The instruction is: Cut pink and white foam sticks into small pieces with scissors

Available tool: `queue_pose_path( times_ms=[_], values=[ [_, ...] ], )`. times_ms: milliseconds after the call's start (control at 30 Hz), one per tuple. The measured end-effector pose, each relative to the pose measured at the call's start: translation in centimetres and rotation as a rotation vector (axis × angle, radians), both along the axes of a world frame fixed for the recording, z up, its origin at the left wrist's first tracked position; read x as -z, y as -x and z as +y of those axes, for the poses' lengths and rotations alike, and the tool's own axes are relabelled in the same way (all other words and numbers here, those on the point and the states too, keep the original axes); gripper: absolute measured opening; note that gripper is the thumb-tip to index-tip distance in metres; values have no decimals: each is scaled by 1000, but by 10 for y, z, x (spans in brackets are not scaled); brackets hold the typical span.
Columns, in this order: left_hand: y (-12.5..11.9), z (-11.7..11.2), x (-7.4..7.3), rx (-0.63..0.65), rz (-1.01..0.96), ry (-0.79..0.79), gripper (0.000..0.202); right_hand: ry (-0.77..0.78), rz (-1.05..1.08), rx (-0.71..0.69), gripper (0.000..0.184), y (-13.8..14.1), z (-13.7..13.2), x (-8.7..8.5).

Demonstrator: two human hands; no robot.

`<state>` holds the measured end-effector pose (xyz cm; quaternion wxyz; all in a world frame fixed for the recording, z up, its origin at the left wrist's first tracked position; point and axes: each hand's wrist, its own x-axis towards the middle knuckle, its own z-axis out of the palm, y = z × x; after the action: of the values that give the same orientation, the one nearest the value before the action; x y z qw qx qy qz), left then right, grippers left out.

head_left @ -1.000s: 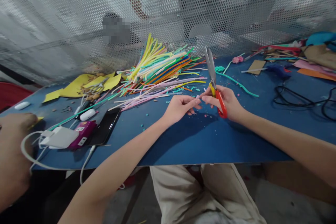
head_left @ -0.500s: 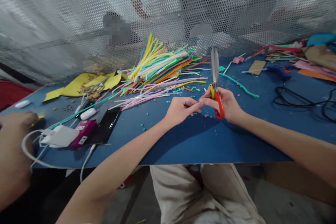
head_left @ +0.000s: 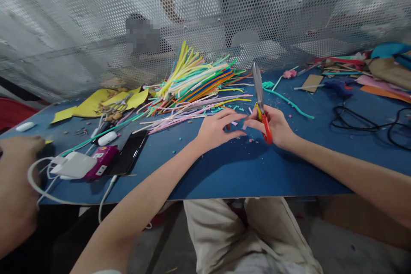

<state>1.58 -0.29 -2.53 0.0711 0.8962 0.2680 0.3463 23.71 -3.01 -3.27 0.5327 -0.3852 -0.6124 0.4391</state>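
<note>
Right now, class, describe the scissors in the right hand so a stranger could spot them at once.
On the blue table, look just right of the pile of coloured strips to the right hand. Its scissors have red and yellow handles and blades pointing up, unlike the metal pair lying on yellow paper.

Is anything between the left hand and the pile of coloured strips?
Nothing visible blocks it. The left hand, open, is just short of the coloured strips; only tiny cut bits dot the blue table between them. The scissors, held in the right hand, stand to its right, off that line.
</note>
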Motion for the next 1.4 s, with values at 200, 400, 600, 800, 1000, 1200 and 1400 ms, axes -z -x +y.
queue_pose_path(
  times_ms=[200,400,600,800,1000,1200,1400],
  values=[
    [-4,-3,1,54,-32,50,39,34,-58,-31,44,1,-5,0],
    [-5,-5,1,36,-55,159,33,57,-53,-77,48,1,-3,2],
    [-4,-5,1,-4,-9,94,36,53,-44,-77,44,3,-3,3],
    [-2,0,3,-56,-112,43,37,-60,-253,181,46,-12,7,-1],
    [2,8,1,-118,-136,-1,39,-68,-808,383,55,-37,20,-18],
    [6,14,2,-149,-128,0,40,50,-1084,402,59,-43,34,-15],
    [6,14,3,-104,-89,-5,36,137,-1320,382,64,-40,41,-5]
  ],
)
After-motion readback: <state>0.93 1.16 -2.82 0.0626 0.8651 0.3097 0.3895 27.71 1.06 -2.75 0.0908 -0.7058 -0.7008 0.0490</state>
